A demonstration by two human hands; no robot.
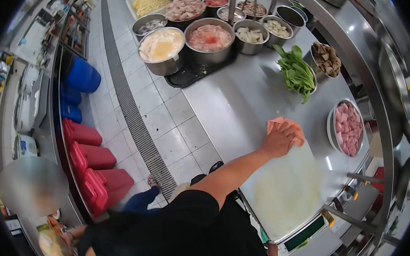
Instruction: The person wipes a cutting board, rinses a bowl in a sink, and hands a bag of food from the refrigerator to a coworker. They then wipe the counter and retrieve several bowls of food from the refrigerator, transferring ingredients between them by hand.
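Observation:
My left hand (278,141) reaches forward over the steel worktable and is closed on an orange-pink cloth (286,126). The cloth is bunched under its fingers, pressed to the tabletop at the far end of a white cutting board (286,191) with yellowish stains. My right hand (271,254) hangs low by the near edge of the board, mostly cut off by my black clothing, its fingers not clear. Beyond the cloth are a bowl of leafy greens (296,73) and, to its right, a bowl of pink raw meat pieces (348,128).
Steel pots of raw meat (210,37), a pot of creamy liquid (162,45) and noodles (150,0) stand at the far end. A steel shelf frame (362,58) runs along the right. Red bins (108,188) and blue barrels (82,74) line the left; another person (34,187) is lower left.

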